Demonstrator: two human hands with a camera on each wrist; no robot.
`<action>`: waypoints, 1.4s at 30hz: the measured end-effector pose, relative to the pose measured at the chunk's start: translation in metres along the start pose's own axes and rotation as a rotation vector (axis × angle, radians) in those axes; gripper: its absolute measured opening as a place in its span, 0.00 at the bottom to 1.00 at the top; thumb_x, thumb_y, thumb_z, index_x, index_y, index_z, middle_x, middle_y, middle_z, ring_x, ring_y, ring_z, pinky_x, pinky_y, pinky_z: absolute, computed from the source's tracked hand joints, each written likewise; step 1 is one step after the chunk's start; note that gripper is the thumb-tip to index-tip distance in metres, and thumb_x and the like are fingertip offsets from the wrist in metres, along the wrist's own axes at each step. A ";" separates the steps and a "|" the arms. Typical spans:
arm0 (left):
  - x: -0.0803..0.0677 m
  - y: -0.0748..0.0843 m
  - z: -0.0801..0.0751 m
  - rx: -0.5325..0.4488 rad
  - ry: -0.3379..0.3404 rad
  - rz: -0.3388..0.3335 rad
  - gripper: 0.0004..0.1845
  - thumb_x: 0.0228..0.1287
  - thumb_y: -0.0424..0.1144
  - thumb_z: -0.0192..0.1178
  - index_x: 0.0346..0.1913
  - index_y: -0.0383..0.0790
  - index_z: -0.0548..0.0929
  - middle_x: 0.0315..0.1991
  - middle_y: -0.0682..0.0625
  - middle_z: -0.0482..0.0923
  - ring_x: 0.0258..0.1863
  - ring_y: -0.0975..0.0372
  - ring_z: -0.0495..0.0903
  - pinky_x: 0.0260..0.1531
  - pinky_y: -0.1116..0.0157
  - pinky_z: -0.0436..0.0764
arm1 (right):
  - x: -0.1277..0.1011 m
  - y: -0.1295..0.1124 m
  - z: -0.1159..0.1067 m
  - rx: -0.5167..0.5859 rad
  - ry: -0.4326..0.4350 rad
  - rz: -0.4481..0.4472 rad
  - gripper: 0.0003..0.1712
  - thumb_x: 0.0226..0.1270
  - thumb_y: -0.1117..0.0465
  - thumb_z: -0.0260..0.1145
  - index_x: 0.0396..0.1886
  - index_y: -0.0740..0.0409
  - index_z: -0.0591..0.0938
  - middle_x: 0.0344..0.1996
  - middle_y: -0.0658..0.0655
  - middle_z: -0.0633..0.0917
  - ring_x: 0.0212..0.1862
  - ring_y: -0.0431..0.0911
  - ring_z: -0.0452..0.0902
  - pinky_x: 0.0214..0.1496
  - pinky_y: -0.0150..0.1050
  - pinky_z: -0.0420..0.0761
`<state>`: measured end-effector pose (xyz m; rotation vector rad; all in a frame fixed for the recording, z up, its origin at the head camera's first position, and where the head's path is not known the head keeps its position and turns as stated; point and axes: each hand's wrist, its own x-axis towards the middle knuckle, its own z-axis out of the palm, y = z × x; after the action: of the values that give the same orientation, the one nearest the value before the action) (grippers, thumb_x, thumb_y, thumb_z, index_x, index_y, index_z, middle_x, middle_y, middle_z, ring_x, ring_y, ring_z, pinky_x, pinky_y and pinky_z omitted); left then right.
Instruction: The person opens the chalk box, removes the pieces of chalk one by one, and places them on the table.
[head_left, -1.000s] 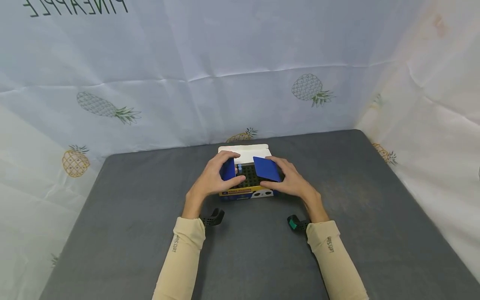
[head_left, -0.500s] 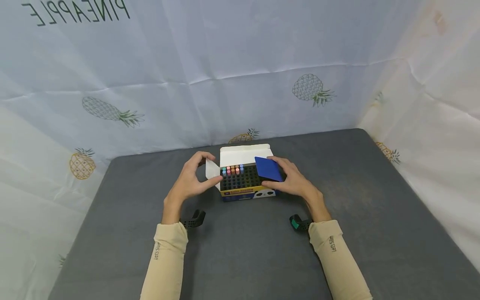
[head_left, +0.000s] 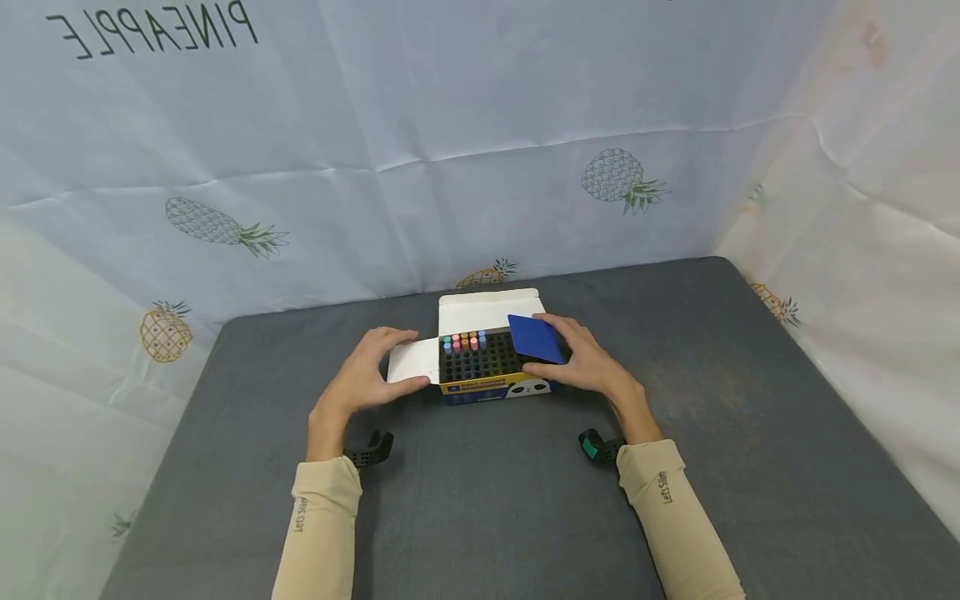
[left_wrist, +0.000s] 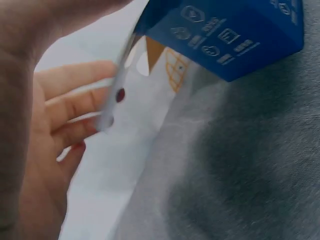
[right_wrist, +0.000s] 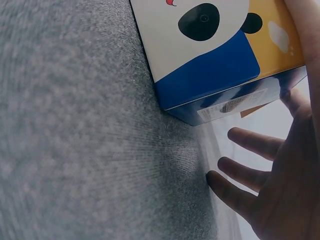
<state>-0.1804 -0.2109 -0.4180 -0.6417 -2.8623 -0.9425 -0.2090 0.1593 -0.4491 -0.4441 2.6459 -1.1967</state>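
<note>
An opened box of coloured chalk (head_left: 491, 385) stands on the grey table (head_left: 480, 500), with its white back flap (head_left: 487, 307) up. A row of chalk sticks (head_left: 465, 340) fills the far side of its black grid. My left hand (head_left: 411, 360) pinches the white left flap (head_left: 414, 363), folded outward and flat. My right hand (head_left: 537, 342) holds the blue right flap (head_left: 534, 337) between thumb and forefinger, tilted in over the box. The left wrist view shows the blue box side (left_wrist: 230, 35) and the flap's edge (left_wrist: 117, 85) against my fingers (left_wrist: 75, 100). The right wrist view shows the panda front (right_wrist: 210, 45) and my spread fingers (right_wrist: 250, 150).
A pale cloth with pineapple prints (head_left: 480, 150) walls the table at the back and both sides. The table's right edge (head_left: 825, 392) meets the cloth closely. Bare grey surface lies in front of and beside the box.
My left hand has swung the left flap from over the box outward and down to the left, uncovering the chalk. The right hand and blue flap have stayed put.
</note>
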 end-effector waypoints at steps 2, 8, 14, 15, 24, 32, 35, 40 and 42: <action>0.000 0.001 0.004 0.002 -0.042 -0.023 0.41 0.58 0.52 0.73 0.72 0.38 0.74 0.67 0.39 0.74 0.66 0.46 0.70 0.62 0.43 0.72 | 0.000 0.000 0.001 -0.002 -0.002 -0.003 0.54 0.57 0.37 0.75 0.80 0.32 0.58 0.79 0.59 0.60 0.74 0.64 0.58 0.67 0.70 0.68; 0.001 0.003 0.013 -0.079 -0.130 -0.048 0.49 0.65 0.52 0.67 0.81 0.37 0.55 0.80 0.36 0.55 0.80 0.42 0.54 0.73 0.37 0.60 | 0.002 0.001 0.001 -0.019 -0.003 -0.005 0.54 0.58 0.36 0.74 0.81 0.33 0.58 0.79 0.60 0.59 0.74 0.65 0.57 0.66 0.70 0.68; 0.004 0.009 0.018 -0.112 -0.132 0.028 0.45 0.70 0.48 0.61 0.81 0.32 0.53 0.82 0.34 0.51 0.83 0.42 0.41 0.79 0.39 0.40 | 0.002 0.000 0.000 -0.018 0.003 0.003 0.55 0.58 0.37 0.75 0.81 0.33 0.57 0.79 0.60 0.60 0.74 0.65 0.57 0.66 0.71 0.67; 0.005 0.010 0.019 -0.099 -0.124 0.038 0.44 0.71 0.48 0.60 0.80 0.31 0.54 0.81 0.34 0.52 0.83 0.42 0.42 0.80 0.40 0.39 | 0.002 0.000 0.000 -0.018 0.003 0.002 0.55 0.57 0.36 0.75 0.81 0.32 0.57 0.79 0.60 0.60 0.74 0.65 0.57 0.66 0.70 0.68; 0.010 0.011 0.038 -0.293 -0.112 0.036 0.45 0.62 0.31 0.51 0.83 0.37 0.50 0.83 0.36 0.45 0.84 0.43 0.41 0.78 0.39 0.46 | 0.002 0.002 0.000 -0.016 -0.002 -0.002 0.55 0.58 0.37 0.75 0.81 0.33 0.57 0.79 0.61 0.59 0.74 0.66 0.57 0.67 0.71 0.67; 0.011 -0.003 0.070 -0.721 -0.034 0.080 0.42 0.68 0.27 0.51 0.81 0.34 0.46 0.82 0.32 0.38 0.81 0.40 0.44 0.75 0.61 0.58 | 0.003 0.002 -0.001 -0.014 -0.014 -0.005 0.54 0.59 0.37 0.74 0.81 0.32 0.57 0.79 0.61 0.60 0.74 0.65 0.58 0.67 0.70 0.67; 0.011 -0.005 0.079 -0.724 0.004 0.083 0.43 0.71 0.29 0.57 0.82 0.38 0.46 0.82 0.34 0.44 0.79 0.42 0.51 0.71 0.66 0.64 | 0.003 0.001 0.000 -0.021 -0.019 0.000 0.54 0.59 0.37 0.74 0.81 0.32 0.57 0.79 0.61 0.60 0.74 0.65 0.58 0.67 0.70 0.67; 0.012 -0.004 0.084 -0.675 0.063 0.063 0.46 0.68 0.32 0.63 0.83 0.44 0.50 0.84 0.38 0.41 0.83 0.45 0.44 0.77 0.42 0.55 | 0.003 -0.001 -0.002 -0.036 -0.018 -0.002 0.55 0.59 0.37 0.74 0.81 0.32 0.56 0.79 0.61 0.59 0.75 0.65 0.57 0.68 0.71 0.67; 0.014 -0.003 0.084 -0.672 0.063 0.060 0.45 0.68 0.32 0.63 0.82 0.44 0.51 0.84 0.38 0.41 0.84 0.44 0.42 0.77 0.37 0.52 | 0.003 -0.003 -0.004 -0.049 -0.014 -0.005 0.55 0.59 0.37 0.74 0.82 0.32 0.56 0.79 0.61 0.59 0.75 0.66 0.56 0.68 0.71 0.67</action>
<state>-0.1881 -0.1592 -0.4858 -0.7053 -2.4155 -1.8882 -0.2121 0.1593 -0.4444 -0.4663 2.6686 -1.1274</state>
